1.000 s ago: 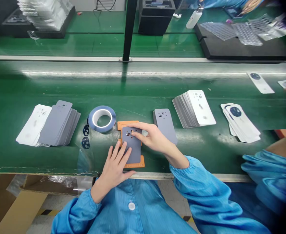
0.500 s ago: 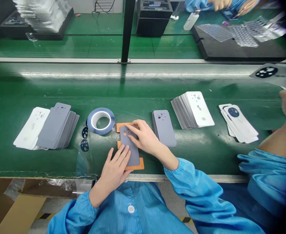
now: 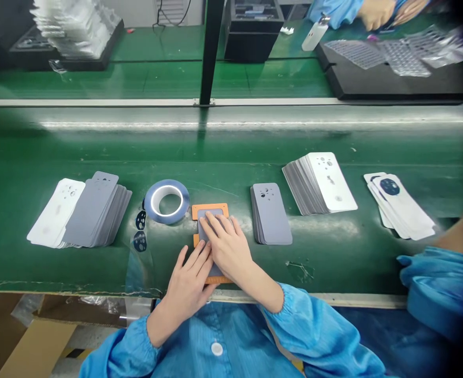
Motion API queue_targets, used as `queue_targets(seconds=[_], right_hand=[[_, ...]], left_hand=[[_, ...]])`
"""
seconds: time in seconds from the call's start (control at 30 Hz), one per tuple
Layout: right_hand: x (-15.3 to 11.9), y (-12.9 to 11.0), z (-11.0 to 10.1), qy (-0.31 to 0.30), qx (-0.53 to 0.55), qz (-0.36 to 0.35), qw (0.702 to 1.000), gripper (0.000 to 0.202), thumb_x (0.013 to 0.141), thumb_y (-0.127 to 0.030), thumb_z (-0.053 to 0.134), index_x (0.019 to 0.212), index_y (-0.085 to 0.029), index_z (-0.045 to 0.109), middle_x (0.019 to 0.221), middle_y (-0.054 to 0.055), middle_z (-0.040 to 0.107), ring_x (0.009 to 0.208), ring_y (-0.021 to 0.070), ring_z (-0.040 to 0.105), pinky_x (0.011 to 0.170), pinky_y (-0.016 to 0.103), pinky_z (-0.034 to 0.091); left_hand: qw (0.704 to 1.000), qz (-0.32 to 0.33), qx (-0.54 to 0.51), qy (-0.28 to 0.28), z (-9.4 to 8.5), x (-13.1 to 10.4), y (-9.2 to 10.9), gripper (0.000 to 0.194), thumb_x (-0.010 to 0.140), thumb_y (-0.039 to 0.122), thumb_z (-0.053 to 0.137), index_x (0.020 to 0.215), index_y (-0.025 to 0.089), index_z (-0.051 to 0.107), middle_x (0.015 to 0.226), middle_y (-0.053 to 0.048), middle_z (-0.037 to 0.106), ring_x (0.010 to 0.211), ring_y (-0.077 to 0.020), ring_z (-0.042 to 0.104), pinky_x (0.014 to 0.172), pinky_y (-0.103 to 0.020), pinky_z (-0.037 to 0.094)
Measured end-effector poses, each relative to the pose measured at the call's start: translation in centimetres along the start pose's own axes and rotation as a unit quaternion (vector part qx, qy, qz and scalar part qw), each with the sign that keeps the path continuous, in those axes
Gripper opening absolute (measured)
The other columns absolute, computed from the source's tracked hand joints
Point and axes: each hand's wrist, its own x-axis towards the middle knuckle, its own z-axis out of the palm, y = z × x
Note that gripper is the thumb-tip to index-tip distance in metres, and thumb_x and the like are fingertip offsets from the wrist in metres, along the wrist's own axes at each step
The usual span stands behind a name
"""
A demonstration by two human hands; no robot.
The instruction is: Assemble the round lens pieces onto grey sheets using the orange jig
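Note:
A grey phone back panel point(image 3: 216, 270) lies in an orange jig point(image 3: 195, 212) near the table's front edge. Across its lower left side, my left hand point(image 3: 191, 275) rests with fingers stretched out. My right hand point(image 3: 231, 249) is laid flat over the panel's upper part, covering its camera holes, and its fingers are extended. To the left is a blue tape roll point(image 3: 148, 202) with dark camera-shaped pieces point(image 3: 140, 241) on clear film below it. A small stack of grey panels point(image 3: 274, 218) stands to the right.
Grey panels point(image 3: 91, 210) and white panels point(image 3: 53, 215) are fanned at left. More white-faced panels point(image 3: 336, 184) and panels with dark camera circles point(image 3: 408, 212) lie at right. A co-worker's blue sleeve point(image 3: 440, 283) is at the right edge. A black post point(image 3: 211, 52) rises behind.
My right hand has gone from pinching near the camera holes to lying flat over them. My left hand stays on the panel. The co-worker's hand and the film piece at right have moved out of view.

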Motion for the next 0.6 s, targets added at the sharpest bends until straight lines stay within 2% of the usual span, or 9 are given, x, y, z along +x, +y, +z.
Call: queue_targets(seconds=[0.1, 0.17, 0.23, 0.33, 0.43, 0.53, 0.6], right_hand=[[-0.2, 0.0, -0.4, 0.007, 0.016, 0.001, 1.000, 0.045, 0.100, -0.017, 0.047, 0.143, -0.014, 0.060, 0.152, 0.015, 0.057, 0.131, 0.0340, 0.053, 0.113, 0.055, 0.038], [-0.9, 0.0, -0.5, 0.026, 0.031, 0.039, 0.998, 0.041, 0.101, -0.019, 0.047, 0.139, -0.014, 0.063, 0.150, 0.018, 0.057, 0.133, 0.0348, 0.053, 0.113, 0.056, 0.040], [-1.9, -0.1, -0.6, 0.048, 0.054, 0.092, 0.993, 0.041, 0.102, -0.023, 0.048, 0.138, -0.011, 0.063, 0.147, 0.023, 0.057, 0.135, 0.0382, 0.053, 0.111, 0.059, 0.042], [-3.5, -0.3, -1.4, 0.060, 0.145, 0.115, 0.981, 0.045, 0.102, -0.028, 0.048, 0.143, -0.011, 0.057, 0.146, 0.025, 0.057, 0.136, 0.0396, 0.053, 0.108, 0.062, 0.047], [-4.7, -0.7, -3.3, 0.073, 0.294, 0.098, 0.948, 0.044, 0.103, -0.028, 0.048, 0.147, -0.022, 0.052, 0.155, 0.018, 0.051, 0.142, 0.0329, 0.050, 0.112, 0.058, 0.048], [-5.0, -0.9, -5.4, 0.052, 0.405, 0.071, 0.910, 0.044, 0.104, -0.026, 0.049, 0.148, -0.030, 0.050, 0.155, 0.011, 0.053, 0.144, 0.0277, 0.050, 0.116, 0.053, 0.047], [-4.7, -0.9, -5.8, 0.033, 0.429, 0.072, 0.900, 0.043, 0.104, -0.026, 0.050, 0.146, -0.030, 0.052, 0.150, 0.010, 0.058, 0.141, 0.0271, 0.053, 0.116, 0.052, 0.048]], left_hand=[[0.999, -0.013, -0.031, 0.017, -0.5, 0.2, 0.3, 0.067, 0.093, 0.034, 0.063, 0.153, 0.010, 0.044, 0.157, -0.017, 0.049, 0.149, -0.0332, 0.043, 0.125, -0.057, 0.027], [0.996, -0.027, -0.080, 0.032, -0.8, 0.2, 0.5, 0.073, 0.090, 0.037, 0.068, 0.153, 0.011, 0.043, 0.156, -0.019, 0.051, 0.147, -0.0350, 0.046, 0.122, -0.059, 0.032], [0.983, -0.056, -0.161, 0.064, -1.2, 0.2, 0.5, 0.065, 0.090, 0.035, 0.068, 0.148, 0.015, 0.048, 0.153, -0.018, 0.054, 0.144, -0.0330, 0.049, 0.119, -0.056, 0.039], [0.936, -0.132, -0.295, 0.137, -1.6, 0.4, 0.2, 0.043, 0.096, 0.034, 0.061, 0.136, 0.020, 0.057, 0.147, -0.015, 0.060, 0.139, -0.0283, 0.055, 0.114, -0.049, 0.047], [0.879, -0.216, -0.381, 0.188, -2.2, 1.0, -0.7, 0.046, 0.101, 0.047, 0.051, 0.137, 0.020, 0.056, 0.142, -0.016, 0.062, 0.128, -0.0280, 0.061, 0.100, -0.043, 0.055], [0.822, -0.291, -0.458, 0.173, -2.8, 1.8, -1.6, 0.059, 0.100, 0.056, 0.048, 0.144, 0.017, 0.049, 0.125, -0.016, 0.070, 0.102, -0.0241, 0.070, 0.083, -0.036, 0.058], [0.794, -0.319, -0.499, 0.137, -3.3, 2.3, -2.0, 0.064, 0.096, 0.055, 0.057, 0.146, 0.015, 0.046, 0.117, -0.014, 0.073, 0.096, -0.0234, 0.072, 0.081, -0.035, 0.058]])
